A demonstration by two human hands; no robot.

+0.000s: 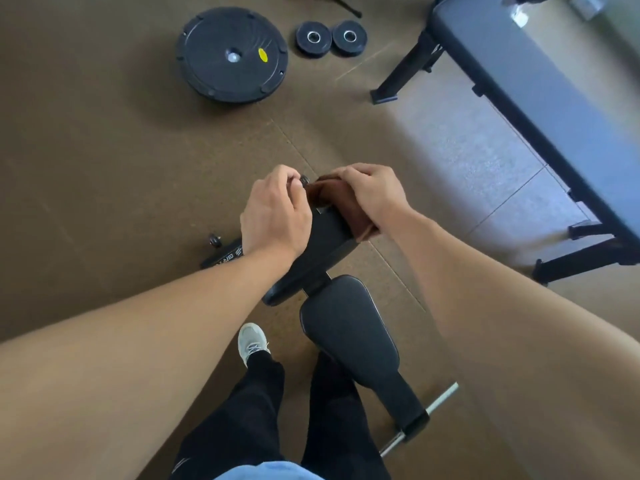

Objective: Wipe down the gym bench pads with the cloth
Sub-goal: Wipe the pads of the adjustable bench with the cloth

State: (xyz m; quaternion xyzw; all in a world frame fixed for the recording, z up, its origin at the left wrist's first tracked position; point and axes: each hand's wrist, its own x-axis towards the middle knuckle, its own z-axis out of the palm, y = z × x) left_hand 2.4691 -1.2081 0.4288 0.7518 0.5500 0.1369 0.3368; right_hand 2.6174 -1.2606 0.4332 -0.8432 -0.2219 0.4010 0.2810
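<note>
A black adjustable gym bench stands right below me, its back pad [322, 251] raised toward me and its seat pad [349, 327] nearer my legs. A brown cloth [346, 206] lies folded over the top end of the back pad. My right hand [372, 194] grips the cloth with curled fingers and holds it against the pad's upper right edge. My left hand [275, 216] curls over the pad's upper left corner, its fingertips pinching the cloth's near edge beside a small black knob [304, 180]. Both hands hide most of the pad's top end.
A large black weight plate [232, 55] and two small plates [330, 38] lie on the brown floor mat ahead. A second bench with a grey pad [540, 95] stands at the right. The bench's foot bar [420, 419] and my legs are below.
</note>
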